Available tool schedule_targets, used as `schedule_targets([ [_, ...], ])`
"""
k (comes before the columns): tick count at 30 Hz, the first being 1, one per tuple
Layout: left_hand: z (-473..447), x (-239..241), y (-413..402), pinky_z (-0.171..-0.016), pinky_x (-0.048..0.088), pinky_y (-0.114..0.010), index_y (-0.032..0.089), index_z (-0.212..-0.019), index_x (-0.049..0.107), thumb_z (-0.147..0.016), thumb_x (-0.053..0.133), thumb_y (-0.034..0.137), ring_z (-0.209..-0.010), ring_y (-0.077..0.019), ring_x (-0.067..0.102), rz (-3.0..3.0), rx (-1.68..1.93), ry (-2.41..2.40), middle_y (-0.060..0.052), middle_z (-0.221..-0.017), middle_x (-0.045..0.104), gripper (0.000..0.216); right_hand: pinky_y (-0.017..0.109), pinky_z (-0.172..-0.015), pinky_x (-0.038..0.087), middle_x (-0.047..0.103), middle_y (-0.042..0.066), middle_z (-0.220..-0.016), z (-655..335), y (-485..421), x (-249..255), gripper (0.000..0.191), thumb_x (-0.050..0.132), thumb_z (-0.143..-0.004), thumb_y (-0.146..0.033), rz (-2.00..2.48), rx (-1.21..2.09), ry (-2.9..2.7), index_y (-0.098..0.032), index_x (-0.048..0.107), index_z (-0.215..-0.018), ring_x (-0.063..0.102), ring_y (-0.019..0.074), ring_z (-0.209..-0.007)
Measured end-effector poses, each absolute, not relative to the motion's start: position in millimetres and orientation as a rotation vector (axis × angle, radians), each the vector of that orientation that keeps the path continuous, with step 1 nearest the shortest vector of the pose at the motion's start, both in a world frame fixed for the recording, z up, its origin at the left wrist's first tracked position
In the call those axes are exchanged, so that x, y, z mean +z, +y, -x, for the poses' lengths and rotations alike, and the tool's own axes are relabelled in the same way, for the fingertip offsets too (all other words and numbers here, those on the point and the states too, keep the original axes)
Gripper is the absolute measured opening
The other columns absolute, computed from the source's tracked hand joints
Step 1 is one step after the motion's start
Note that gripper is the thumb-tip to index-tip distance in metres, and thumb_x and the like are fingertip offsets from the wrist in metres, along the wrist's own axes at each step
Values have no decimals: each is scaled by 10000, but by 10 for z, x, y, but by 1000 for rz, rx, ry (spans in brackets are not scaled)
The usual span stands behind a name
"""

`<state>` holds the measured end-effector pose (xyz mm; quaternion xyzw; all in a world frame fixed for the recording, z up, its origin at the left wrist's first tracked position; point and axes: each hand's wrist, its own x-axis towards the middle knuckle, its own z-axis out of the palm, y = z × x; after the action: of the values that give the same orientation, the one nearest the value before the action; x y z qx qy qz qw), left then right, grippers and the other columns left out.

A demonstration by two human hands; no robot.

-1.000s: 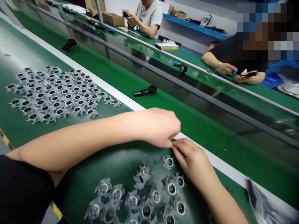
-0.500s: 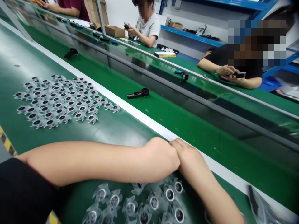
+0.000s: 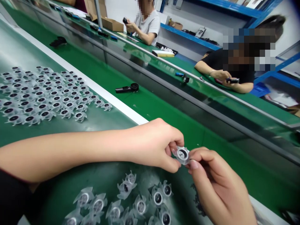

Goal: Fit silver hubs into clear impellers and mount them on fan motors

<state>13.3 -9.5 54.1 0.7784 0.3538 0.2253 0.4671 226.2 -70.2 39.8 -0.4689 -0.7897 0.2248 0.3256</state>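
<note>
A small clear plastic fan blade wheel (image 3: 182, 153) with a silvery ring and dark centre is held up between my two hands. My left hand (image 3: 161, 142) closes on its left side with thumb and fingers. From the right, my right hand (image 3: 220, 184) pinches at the wheel's right edge with thumb and forefinger. Whether a further small part sits in that pinch is hidden. Below the hands, several loose fan blade wheels (image 3: 141, 206) lie on the green bench top, showing their open ringed hubs.
Many fan blade wheels (image 3: 42, 100) with dark hubs lie in rows at the left. A black handheld fan body (image 3: 127, 88) lies on the green conveyor belt (image 3: 161, 109), with a dark item (image 3: 58, 42) farther along. Beyond the rail, co-workers (image 3: 147, 28) handle small devices.
My hands have turned and separated slightly, bringing the held fan blade wheel into sight between them. The camera view has shifted right, so the bench items appear farther left.
</note>
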Motion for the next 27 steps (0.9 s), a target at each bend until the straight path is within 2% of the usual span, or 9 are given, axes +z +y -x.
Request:
schedule_targets([
  [7,-162,559,-194,-597,568,-164,165,-899,748,-666,802,173,-632,-100,686,-1742,774,817,35,-728,688,239,234,-641,469,607,-3,-881,-2272,-753,473,86,513,-999,-206,1297,414,-2038,-261,572,-969,600,130,-747],
  [11,-150,557,-203,-584,538,-144,161,-847,737,-680,849,223,-614,-78,664,-1897,837,772,44,-713,678,210,280,-670,450,589,35,-928,-2267,-778,509,68,527,-982,-207,1287,186,-2141,-254,570,-957,590,167,-821],
  [17,-139,586,-212,-620,489,-140,156,-837,736,-719,815,200,-650,-63,634,-2190,914,743,52,-717,682,149,284,-668,442,592,35,-921,-2256,-792,540,74,520,-988,-214,1276,104,-2216,-263,563,-955,598,164,-812],
  [23,-157,581,-224,-610,487,-135,145,-818,735,-706,814,182,-639,-57,627,-2175,952,741,57,-701,672,142,302,-647,461,647,49,-920,-2236,-802,570,71,515,-987,-235,1261,-11,-2253,-258,582,-994,646,184,-790],
  [27,-153,576,-241,-597,510,-127,145,-797,732,-680,812,162,-614,-53,626,-2065,991,770,58,-682,664,142,332,-711,515,702,55,-945,-2205,-868,593,118,532,-967,-218,1290,-153,-2212,-258,603,-1053,681,202,-794],
])
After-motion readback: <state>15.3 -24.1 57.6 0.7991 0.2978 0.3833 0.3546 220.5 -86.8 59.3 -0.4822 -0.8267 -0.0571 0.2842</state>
